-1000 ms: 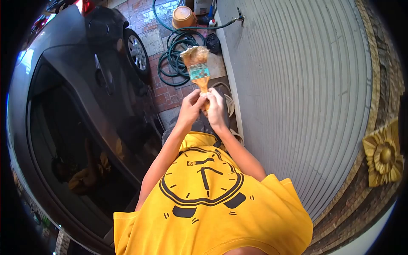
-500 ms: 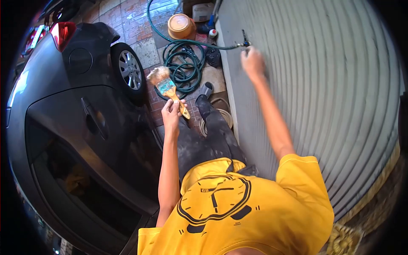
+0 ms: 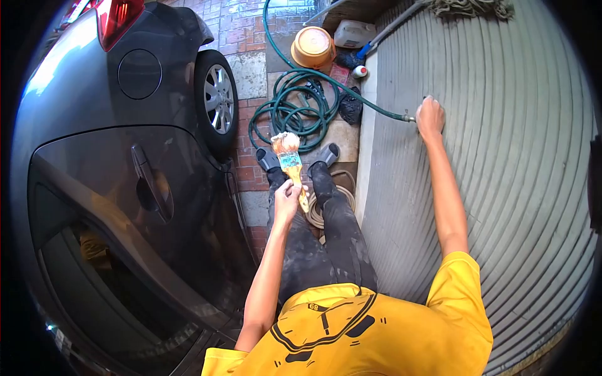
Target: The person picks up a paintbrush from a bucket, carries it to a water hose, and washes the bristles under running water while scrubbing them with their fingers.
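Observation:
My left hand (image 3: 288, 197) is closed around the wooden handle of a paintbrush (image 3: 291, 161), whose pale bristles point up and away from me. Blue-green paint marks its ferrule. My right hand (image 3: 431, 117) is out at the grey ridged wall (image 3: 501, 156), with its fingers wrapped around the tap there; the hand hides most of the tap. A green hose (image 3: 380, 110) ends in a metal fitting beside that hand. From there it runs down to a loose coil on the floor.
A dark car (image 3: 106, 144) stands close on my left. On the floor ahead are an orange bucket (image 3: 313, 47), a white jerrycan (image 3: 354, 34), a small white bottle (image 3: 359, 72) and a black bag (image 3: 350, 106). A mop (image 3: 467, 7) leans at the top right. A beige coiled hose (image 3: 343, 199) lies by my leg.
My right hand has gone from just below the tap onto it, covering it. The view has shifted, and the brush in my left hand is more upright.

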Tool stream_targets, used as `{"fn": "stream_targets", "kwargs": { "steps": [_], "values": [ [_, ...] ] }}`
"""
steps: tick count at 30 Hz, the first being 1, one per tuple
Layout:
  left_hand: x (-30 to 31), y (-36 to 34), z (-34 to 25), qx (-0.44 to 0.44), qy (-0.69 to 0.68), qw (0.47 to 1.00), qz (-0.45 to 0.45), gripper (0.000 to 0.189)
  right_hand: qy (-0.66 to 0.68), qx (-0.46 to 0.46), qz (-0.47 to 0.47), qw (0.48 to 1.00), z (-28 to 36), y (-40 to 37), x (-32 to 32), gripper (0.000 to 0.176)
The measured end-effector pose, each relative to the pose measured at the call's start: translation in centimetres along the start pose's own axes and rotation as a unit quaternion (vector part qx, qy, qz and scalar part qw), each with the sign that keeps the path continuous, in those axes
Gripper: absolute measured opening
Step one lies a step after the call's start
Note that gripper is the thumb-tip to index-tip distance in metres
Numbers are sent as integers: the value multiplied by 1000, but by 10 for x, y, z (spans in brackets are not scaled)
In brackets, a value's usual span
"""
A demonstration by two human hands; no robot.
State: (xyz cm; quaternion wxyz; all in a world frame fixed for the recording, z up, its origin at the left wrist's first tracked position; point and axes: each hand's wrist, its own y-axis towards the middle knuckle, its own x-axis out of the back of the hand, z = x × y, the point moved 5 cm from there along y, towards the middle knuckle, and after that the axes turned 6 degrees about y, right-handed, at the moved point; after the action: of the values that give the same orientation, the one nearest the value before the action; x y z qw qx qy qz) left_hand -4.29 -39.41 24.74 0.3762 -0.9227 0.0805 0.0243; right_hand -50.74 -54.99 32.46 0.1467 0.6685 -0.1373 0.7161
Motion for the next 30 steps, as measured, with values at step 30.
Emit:
{"fn": "stream_targets", "kwargs": {
  "steps": [30],
  "values": [
    [28, 20, 86, 74, -16, 996, -48, 33, -30, 105, 26, 994, -21, 7, -31, 31]
  ]
}}
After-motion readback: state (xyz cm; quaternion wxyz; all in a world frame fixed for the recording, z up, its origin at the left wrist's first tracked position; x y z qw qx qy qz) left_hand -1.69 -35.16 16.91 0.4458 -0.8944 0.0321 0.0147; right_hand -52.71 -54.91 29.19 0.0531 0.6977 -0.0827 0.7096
